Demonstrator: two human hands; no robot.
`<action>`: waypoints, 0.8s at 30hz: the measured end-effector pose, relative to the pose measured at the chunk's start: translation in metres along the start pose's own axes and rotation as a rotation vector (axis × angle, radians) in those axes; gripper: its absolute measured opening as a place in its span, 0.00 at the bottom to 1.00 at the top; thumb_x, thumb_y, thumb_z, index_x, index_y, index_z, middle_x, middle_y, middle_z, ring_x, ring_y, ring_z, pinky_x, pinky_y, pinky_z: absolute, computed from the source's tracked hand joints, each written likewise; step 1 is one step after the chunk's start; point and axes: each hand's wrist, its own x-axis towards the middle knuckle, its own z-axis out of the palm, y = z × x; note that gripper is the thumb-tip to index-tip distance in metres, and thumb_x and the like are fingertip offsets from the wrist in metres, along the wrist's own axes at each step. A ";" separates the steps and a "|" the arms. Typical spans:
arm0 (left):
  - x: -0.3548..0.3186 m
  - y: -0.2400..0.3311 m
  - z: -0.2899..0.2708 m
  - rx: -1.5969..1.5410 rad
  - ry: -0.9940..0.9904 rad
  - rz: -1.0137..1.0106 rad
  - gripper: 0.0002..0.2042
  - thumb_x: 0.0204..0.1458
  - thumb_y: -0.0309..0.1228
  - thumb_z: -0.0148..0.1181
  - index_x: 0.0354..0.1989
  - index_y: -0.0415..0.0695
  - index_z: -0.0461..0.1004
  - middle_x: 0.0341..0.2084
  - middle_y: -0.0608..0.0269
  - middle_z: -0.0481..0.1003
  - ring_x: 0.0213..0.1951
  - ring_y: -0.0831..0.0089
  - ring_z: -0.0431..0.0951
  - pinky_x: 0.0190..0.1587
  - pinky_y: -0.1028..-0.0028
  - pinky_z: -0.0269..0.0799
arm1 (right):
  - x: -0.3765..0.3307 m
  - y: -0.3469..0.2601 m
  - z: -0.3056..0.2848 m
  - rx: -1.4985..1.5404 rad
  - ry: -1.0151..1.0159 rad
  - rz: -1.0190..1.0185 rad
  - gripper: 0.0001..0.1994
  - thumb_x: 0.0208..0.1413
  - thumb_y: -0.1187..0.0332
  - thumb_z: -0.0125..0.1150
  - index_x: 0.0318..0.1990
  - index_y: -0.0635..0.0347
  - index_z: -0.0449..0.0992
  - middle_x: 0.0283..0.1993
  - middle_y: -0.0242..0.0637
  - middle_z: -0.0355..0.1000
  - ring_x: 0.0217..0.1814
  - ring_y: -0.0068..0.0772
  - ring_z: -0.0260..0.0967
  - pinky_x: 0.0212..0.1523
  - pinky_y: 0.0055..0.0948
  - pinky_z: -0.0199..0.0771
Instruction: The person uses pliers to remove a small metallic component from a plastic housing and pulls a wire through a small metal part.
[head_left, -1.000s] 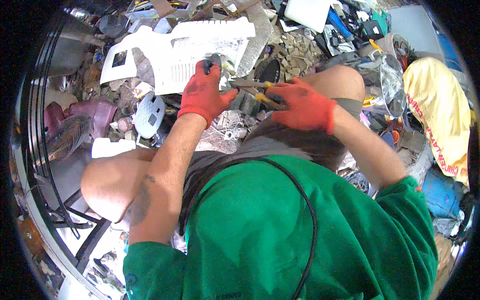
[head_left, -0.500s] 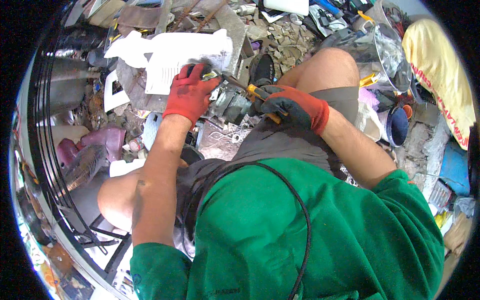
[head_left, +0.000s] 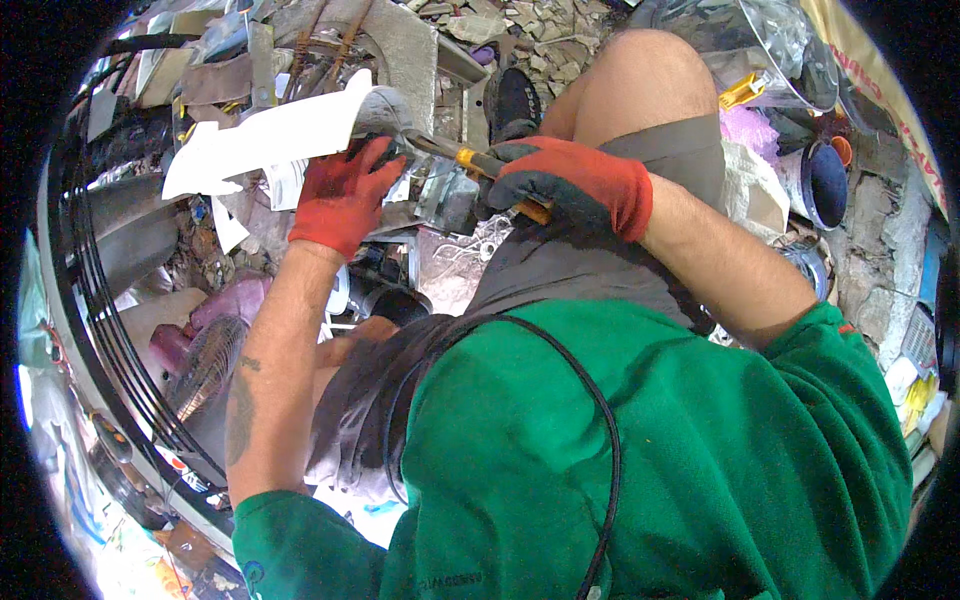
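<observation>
My left grip (head_left: 345, 200) holds the white panel (head_left: 270, 135), tilted just beyond it; my right grip (head_left: 575, 180) wraps the pliers (head_left: 466, 157), their tips near the panel's end. Work looks under way; what's already loosened, I can't tell from here.

right hand (head_left: 575, 185) partly hides pliers (head_left: 467, 157); top edge crops yellow sack (head_left: 860, 42)

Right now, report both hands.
Left hand: closed, holding the white plastic panel.
Right hand: closed, holding the yellow-handled pliers.
</observation>
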 end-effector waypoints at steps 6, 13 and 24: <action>0.002 -0.003 -0.002 0.057 -0.006 0.037 0.27 0.41 0.31 0.64 0.54 0.62 0.72 0.56 0.65 0.70 0.57 0.56 0.69 0.58 0.58 0.64 | 0.003 -0.009 -0.007 0.157 -0.145 0.181 0.15 0.47 0.67 0.62 0.44 0.59 0.76 0.39 0.43 0.74 0.41 0.46 0.71 0.43 0.39 0.71; -0.003 -0.015 0.010 -0.093 0.013 -0.118 0.28 0.50 0.44 0.63 0.62 0.64 0.66 0.60 0.57 0.66 0.61 0.53 0.64 0.63 0.58 0.58 | -0.002 -0.019 0.014 1.226 -0.154 0.803 0.13 0.54 0.66 0.60 0.44 0.63 0.77 0.42 0.34 0.75 0.42 0.25 0.70 0.43 0.24 0.72; -0.010 0.008 0.017 -0.468 0.170 -0.251 0.36 0.43 0.44 0.69 0.64 0.53 0.64 0.61 0.50 0.62 0.63 0.53 0.62 0.65 0.61 0.59 | 0.021 -0.037 0.038 1.694 0.128 1.045 0.11 0.53 0.64 0.57 0.40 0.58 0.77 0.39 0.42 0.77 0.36 0.36 0.76 0.36 0.36 0.79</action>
